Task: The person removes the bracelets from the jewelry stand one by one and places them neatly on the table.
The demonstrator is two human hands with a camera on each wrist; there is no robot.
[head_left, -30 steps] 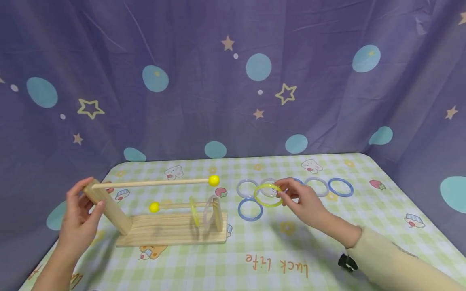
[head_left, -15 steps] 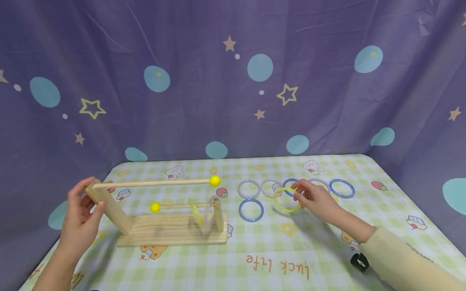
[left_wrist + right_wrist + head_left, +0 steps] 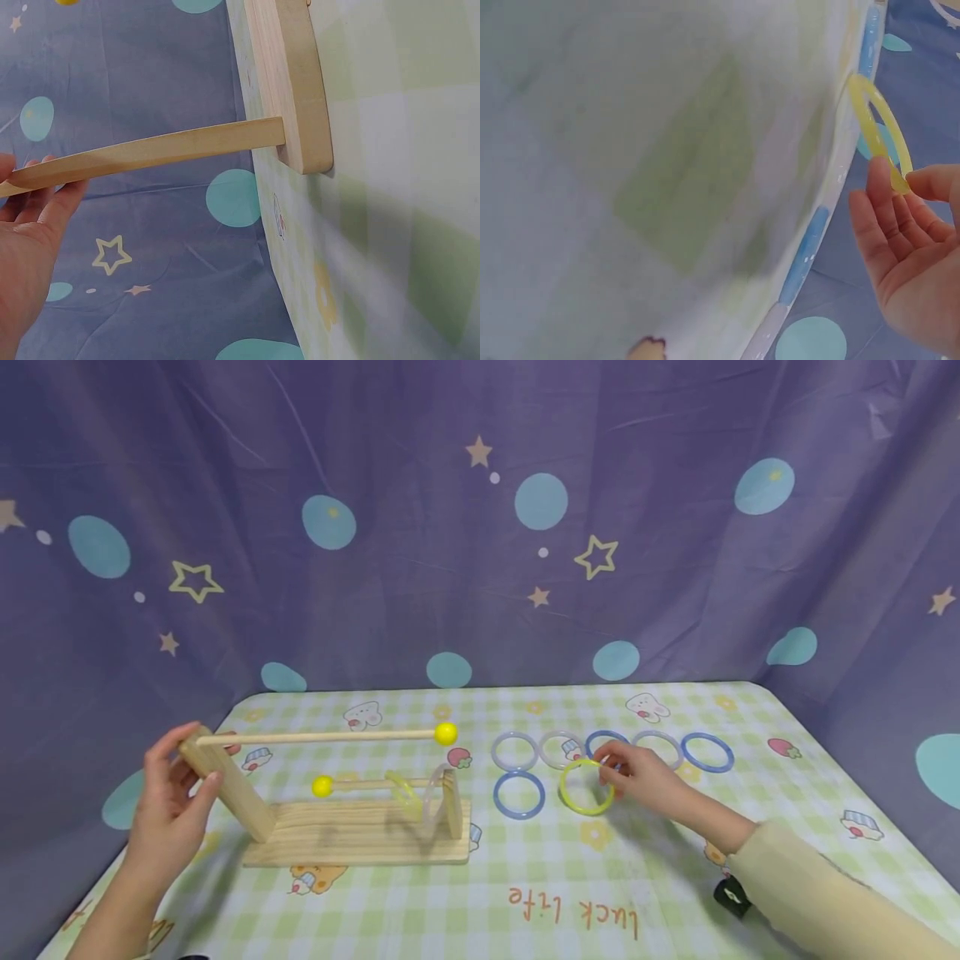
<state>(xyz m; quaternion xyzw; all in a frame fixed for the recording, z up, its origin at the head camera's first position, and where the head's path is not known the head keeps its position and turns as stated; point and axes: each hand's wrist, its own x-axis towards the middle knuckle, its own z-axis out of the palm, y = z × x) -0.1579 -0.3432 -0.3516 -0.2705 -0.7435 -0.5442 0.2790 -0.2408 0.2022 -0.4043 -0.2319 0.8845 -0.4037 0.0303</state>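
My left hand grips the top of the wood stand; I can't see all its fingers. A yellow ring and a clear ring hang on the low stick. Farther right, six rings lie on the table. My right hand pinches another yellow ring just in front, hiding part of a blue ring.
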